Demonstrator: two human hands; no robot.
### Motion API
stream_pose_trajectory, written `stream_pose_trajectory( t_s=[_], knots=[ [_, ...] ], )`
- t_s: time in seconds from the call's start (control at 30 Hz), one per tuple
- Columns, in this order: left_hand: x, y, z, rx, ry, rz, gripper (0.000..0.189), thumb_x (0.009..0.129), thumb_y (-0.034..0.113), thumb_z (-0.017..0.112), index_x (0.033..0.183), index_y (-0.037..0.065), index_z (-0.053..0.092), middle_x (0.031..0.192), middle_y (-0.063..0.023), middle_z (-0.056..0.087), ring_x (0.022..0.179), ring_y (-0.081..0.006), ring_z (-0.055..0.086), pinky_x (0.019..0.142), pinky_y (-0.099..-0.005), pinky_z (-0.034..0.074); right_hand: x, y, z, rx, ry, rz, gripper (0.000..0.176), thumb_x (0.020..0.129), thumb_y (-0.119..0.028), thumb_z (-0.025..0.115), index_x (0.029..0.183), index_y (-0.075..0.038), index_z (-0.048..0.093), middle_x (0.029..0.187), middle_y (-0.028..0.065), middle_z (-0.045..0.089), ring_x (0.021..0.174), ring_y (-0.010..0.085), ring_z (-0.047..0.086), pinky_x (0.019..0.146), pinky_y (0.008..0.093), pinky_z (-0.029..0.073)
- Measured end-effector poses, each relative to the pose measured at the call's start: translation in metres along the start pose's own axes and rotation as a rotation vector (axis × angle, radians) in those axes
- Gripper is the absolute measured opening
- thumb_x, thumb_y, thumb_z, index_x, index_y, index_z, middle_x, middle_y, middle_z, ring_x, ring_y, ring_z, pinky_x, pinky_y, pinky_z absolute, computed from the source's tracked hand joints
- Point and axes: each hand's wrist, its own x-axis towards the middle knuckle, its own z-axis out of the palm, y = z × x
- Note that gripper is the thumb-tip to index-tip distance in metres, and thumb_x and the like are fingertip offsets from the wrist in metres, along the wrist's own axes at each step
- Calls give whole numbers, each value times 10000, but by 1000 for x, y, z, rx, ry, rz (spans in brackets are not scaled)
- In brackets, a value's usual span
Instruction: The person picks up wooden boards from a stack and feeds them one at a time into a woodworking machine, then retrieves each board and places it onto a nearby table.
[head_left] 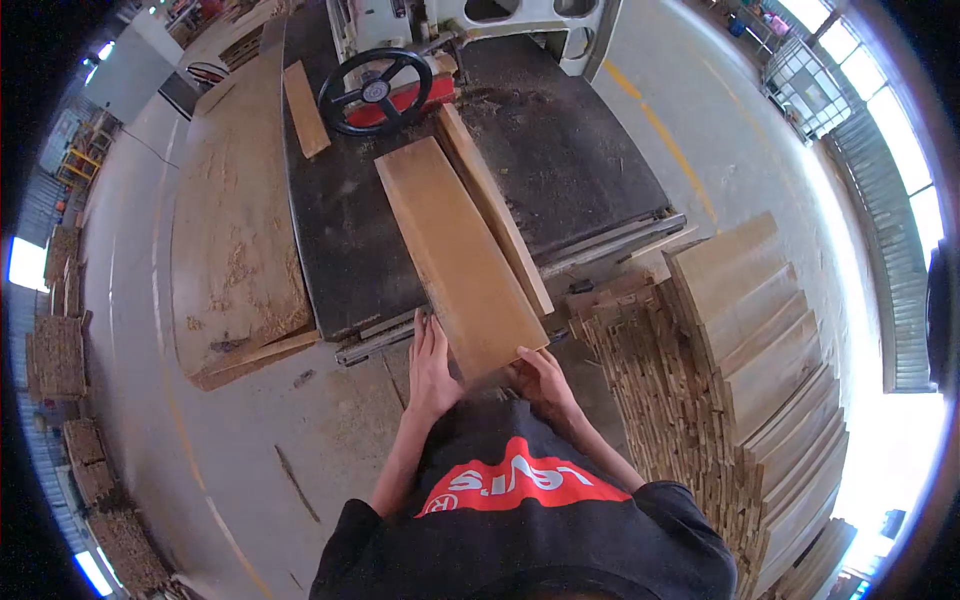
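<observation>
A wide, flat wooden board lies lengthwise on the dark machine table, its near end sticking out past the table's front edge toward my body. My right hand grips the near right corner, thumb on top and the other fingers hidden below. Along the board's near left edge, my left hand rests with its fingers stretched out; its thumb is mostly out of sight. A narrower wooden strip lies beside the board on its right.
Ahead are a black handwheel and a red part on the machine table. Another wooden piece lies left of the wheel. Stacked boards stand close on my right. A side table with wood shavings is at left.
</observation>
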Motion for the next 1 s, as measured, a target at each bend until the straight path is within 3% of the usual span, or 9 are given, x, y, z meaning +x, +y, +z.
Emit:
stream_pose_trajectory(
  t_s=[0.13, 0.17, 0.23, 0.37, 0.57, 0.67, 0.77, 0.87, 1.0],
  knots=[
    [10, -16, -10, 2, -50, 11, 1378, 611, 483, 965, 1590, -172, 251, 1654, -398, 288, 1618, -514, 121, 1297, -559, 239, 24, 6, 2, 24, 37, 130, 325, 1086, -149, 616, 1377, -7, 578, 1304, 123, 695, 1168, 248, 702, 1002, 405, 607],
    [17, -21, -12, 30, -66, 23, 1379, 609, 504, 964, 1582, -177, 262, 1656, -395, 289, 1622, -510, 104, 1299, -558, 230, 40, 16, -8, 105, -62, 163, 336, 1088, -133, 607, 1389, 9, 564, 1334, 153, 685, 1205, 283, 697, 1020, 416, 609],
    [27, -34, -14, 95, -98, 42, 1382, 607, 545, 961, 1566, -186, 285, 1658, -389, 292, 1629, -501, 68, 1305, -557, 212, 51, 20, 3, 128, 10, 150, 353, 1087, -139, 611, 1397, 20, 556, 1343, 165, 681, 1201, 295, 698, 1010, 419, 614],
    [44, -54, -4, 72, -26, 97, 1198, 639, 429, 930, 1484, -222, 386, 1684, -391, 226, 1626, -514, 67, 1302, -590, 180, 73, 28, 4, 131, 22, 211, 379, 1089, -162, 618, 1424, 4, 549, 1348, 159, 676, 1214, 298, 691, 1000, 424, 621],
    [78, -87, 2, 47, -28, 119, 1150, 688, 447, 902, 1495, -203, 403, 1747, -334, 85, 1630, -505, 62, 1300, -585, 195, 91, 26, 45, -196, 229, 18, 438, 1089, -348, 634, 1383, -24, 634, 1283, 131, 727, 1239, 245, 674, 946, 399, 602],
    [100, -100, -10, 48, -40, 96, 1157, 714, 472, 889, 1522, -185, 385, 1759, -310, 57, 1632, -498, 58, 1299, -585, 203, 141, 54, 20, -842, 389, -246, 406, 1083, -393, 640, 1243, -25, 695, 1069, 98, 757, 981, 205, 730, 745, 354, 594],
    [127, -118, -10, 99, -41, 77, 1185, 708, 516, 891, 1539, -160, 384, 1762, -298, 51, 1631, -495, 59, 1306, -574, 202, 153, 18, 55, -405, 221, 163, 367, 1084, -404, 636, 1030, -47, 697, 762, 18, 651, 625, 140, 603, 551, 298, 460],
    [147, -126, -17, 32, -37, 39, 1184, 711, 528, 901, 1581, -95, 393, 1771, -287, 21, 1640, -470, 53, 1307, -583, 223, 174, 12, 86, -241, 329, 161, 367, 1088, -391, 633, 895, -79, 628, 598, -52, 432, 477, 88, 376, 470, 287, 302],
    [180, -150, -26, 51, -74, 40, 1216, 707, 553, 901, 1582, -106, 372, 1766, -293, 23, 1637, -472, 61, 1310, -562, 225, 202, -1, 118, -227, 321, 130, 357, 1095, -380, 625, 895, -86, 605, 614, -60, 389, 499, 91, 367, 481, 292, 303]
  ],
)
